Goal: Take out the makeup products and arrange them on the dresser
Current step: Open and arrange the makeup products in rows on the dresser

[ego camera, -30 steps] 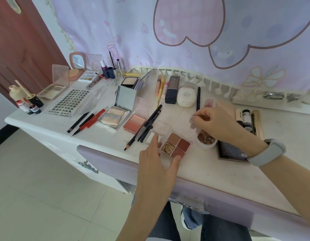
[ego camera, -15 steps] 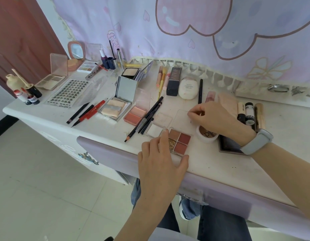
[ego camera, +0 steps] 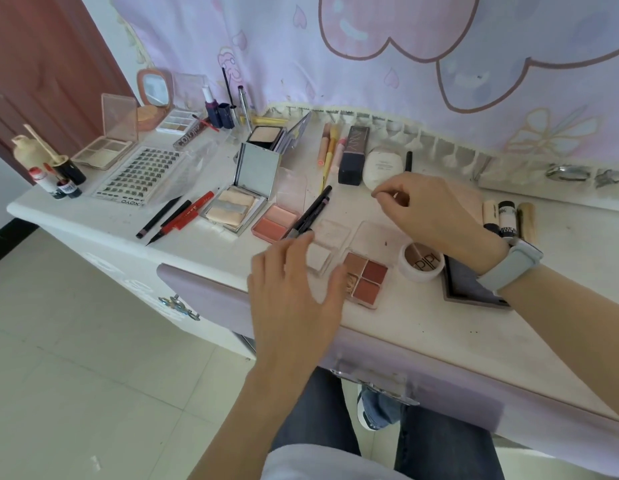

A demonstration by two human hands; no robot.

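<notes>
A white tabletop (ego camera: 422, 317) carries the makeup, with a brown door (ego camera: 41, 64) at its 10 o'clock, a pale tiled floor (ego camera: 76, 341) at 8 o'clock and a lilac curtain (ego camera: 370, 64) hanging along its far edge.

At the left end stand small bottles (ego camera: 58, 178); at their 3 o'clock lies a lash tray (ego camera: 138, 176), and beyond it an open beige palette (ego camera: 105, 150). Near the middle, an open mirrored compact (ego camera: 238, 199) holds pale powder, and just to its 4 o'clock an open blush (ego camera: 277, 220) shows two pink pans. Pencils (ego camera: 310, 213) lie slanted beside the blush. Near the front edge, a four-pan palette (ego camera: 367, 275) lies open with brown and red shades, its clear lid (ego camera: 377, 237) lying flat at 12 o'clock. A white jar (ego camera: 420, 263) sits just at its 3 o'clock, touching a dark flat case (ego camera: 469, 282).

The left hand (ego camera: 294, 289) hovers low over the front edge, fingers spread and relaxed, its grip released; the thumb overlaps the palette's left edge, though contact cannot be told. The right hand (ego camera: 429, 209), a pale band (ego camera: 512, 265) on its wrist, is raised above the lid at the palette's 1 o'clock, fingers curled and thumb meeting forefinger; what it pinches, if anything, is too small to tell.
</notes>
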